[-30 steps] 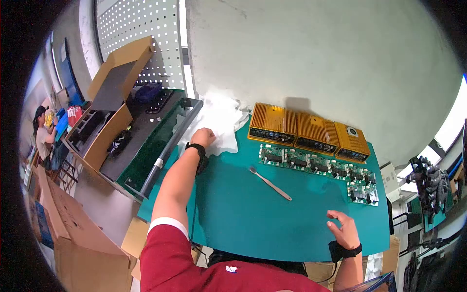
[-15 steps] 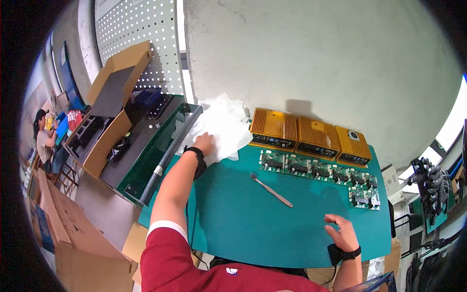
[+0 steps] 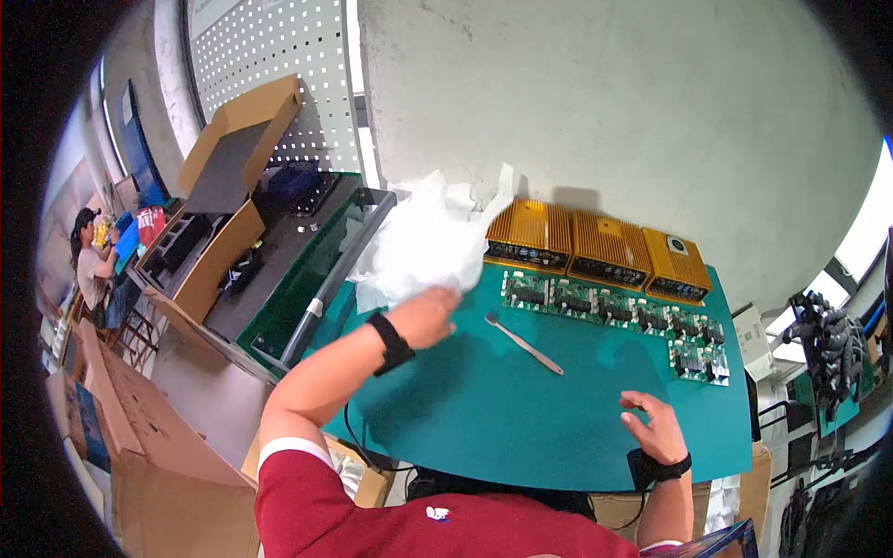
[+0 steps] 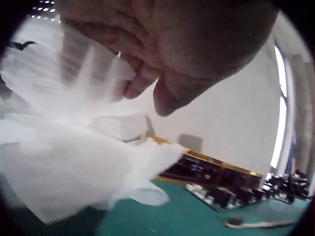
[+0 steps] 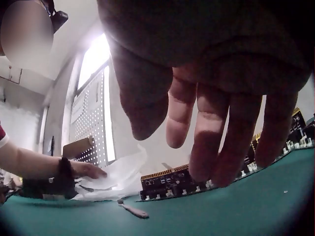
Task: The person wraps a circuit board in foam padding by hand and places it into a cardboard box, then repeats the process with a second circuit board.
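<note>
Beside the near right edge of a crumpled white translucent sheet [image 3: 419, 237] is my left hand [image 3: 423, 318], blurred by motion. In the left wrist view the sheet [image 4: 74, 157] partly veils its fingers, and the thumb [image 4: 167, 96] stands apart from the nearest fingertip; I cannot tell whether the hidden fingers grip it. A toothbrush [image 3: 526, 344] with a pale handle and dark bristles lies to the right of that hand. My right hand [image 3: 656, 428] is over the mat's right front, thumb and fingers [image 5: 211, 128] loosely extended, nothing in them.
Three gold finned metal boxes [image 3: 528, 228] stand along the wall, with several green circuit boards [image 3: 595, 302] in front on the green mat [image 3: 465, 428]. At left, a grey bar [image 3: 326, 288] edges a side table bearing an open cardboard box [image 3: 219, 265]. Another person [image 3: 93, 265] sits far left.
My left hand has moved right and toward me from over the sheet. The sheet has shifted and bunched up, one corner now standing up before the wall. The right hand has hardly moved.
</note>
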`<state>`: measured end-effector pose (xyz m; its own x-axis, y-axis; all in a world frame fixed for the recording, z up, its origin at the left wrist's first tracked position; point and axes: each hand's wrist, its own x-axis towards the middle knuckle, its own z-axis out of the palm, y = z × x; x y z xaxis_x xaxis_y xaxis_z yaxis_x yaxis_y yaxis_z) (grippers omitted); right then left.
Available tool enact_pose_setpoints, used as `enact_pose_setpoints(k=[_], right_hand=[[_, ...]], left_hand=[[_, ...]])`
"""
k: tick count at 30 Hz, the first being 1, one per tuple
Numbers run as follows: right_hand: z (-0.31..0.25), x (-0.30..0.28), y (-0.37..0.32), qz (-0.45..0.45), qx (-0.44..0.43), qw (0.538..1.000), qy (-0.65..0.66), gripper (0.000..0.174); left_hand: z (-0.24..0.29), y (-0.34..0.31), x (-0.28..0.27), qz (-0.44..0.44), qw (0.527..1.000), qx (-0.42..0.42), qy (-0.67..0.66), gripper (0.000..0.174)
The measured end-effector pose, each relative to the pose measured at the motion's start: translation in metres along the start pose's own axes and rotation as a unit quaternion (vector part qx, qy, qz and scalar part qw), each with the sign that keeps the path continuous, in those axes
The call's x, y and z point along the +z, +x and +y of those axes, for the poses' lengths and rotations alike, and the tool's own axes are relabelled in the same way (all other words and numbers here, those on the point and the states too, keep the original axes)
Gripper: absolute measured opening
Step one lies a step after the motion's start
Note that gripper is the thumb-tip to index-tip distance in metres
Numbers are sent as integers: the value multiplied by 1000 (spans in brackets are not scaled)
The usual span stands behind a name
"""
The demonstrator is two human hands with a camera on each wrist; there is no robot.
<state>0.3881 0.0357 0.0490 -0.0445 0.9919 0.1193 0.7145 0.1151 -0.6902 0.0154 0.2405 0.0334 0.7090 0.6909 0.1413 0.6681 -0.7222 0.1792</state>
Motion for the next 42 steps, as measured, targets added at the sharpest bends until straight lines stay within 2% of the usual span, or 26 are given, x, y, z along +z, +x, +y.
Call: enact_pose_setpoints(k=[3,4,5,8,9,15,17,19,21,22,23,24,26,27,29,30,32,33,35,37,39,40,42], right_hand=[[1,3,-1,-6,-14,1000,23,32],[3,5,-2,-7,-28,999,22,32],[3,5,-4,-7,-42,999,22,32],[3,5,-7,-13,-37,999,27,32],[5,5,-9,-12,-49,998,33,32],[6,3,-22,-16,-33,998,44,33],[7,5,-25,38,23,995,94,31],[20,8,-25,47,11,994,103,36],[25,9,-26,97,84,983,128,46],[26,7,-26,81,90,987,108,55],[26,6,-28,80,87,987,106,55],[24,7,-31,92,63,991,80,55],[21,4,-27,78,24,996,21,58],[16,1,-26,65,12,998,8,59],[15,-4,-23,40,-5,999,-16,57],[13,-6,-21,35,-13,999,-17,57],[11,-13,-17,20,-11,999,-47,54],[13,-15,-16,19,-14,998,-51,54],[17,-15,-13,14,-9,999,-36,52],[23,-14,-10,15,-2,999,-31,51],[32,-13,-8,14,3,1000,-28,50],[33,-13,-5,15,18,1000,-11,49],[36,-17,5,20,24,999,-8,47]], left_hand=[[49,-21,20,-60,993,98,15,59],[61,-29,29,-39,987,149,51,57],[73,-36,37,-47,986,155,43,57],[107,-49,40,-152,972,172,53,58],[112,-51,43,-158,970,178,47,58],[117,-68,42,-159,968,192,14,60],[115,-71,38,-153,966,208,-2,53],[108,-73,41,-150,964,213,-45,48],[103,-74,38,-146,962,215,-87,42],[102,-74,35,-142,956,215,-143,36],[101,-73,31,-134,948,212,-197,31],[98,-71,25,-129,950,207,-193,31],[85,-68,4,-141,951,79,-264,30],[67,-64,3,-55,962,83,-255,28],[36,-51,-1,77,977,39,-195,30],[26,-41,-7,98,985,-12,-145,33],[-4,-16,1,88,989,-104,-50,41],[-12,-5,8,92,989,-106,-52,41],[-26,20,16,54,981,-182,47,46],[-41,41,22,33,976,-209,54,47],[-59,61,32,28,958,-281,55,46],[-69,66,37,55,959,-274,52,40],[-84,76,38,35,954,-297,18,35]])
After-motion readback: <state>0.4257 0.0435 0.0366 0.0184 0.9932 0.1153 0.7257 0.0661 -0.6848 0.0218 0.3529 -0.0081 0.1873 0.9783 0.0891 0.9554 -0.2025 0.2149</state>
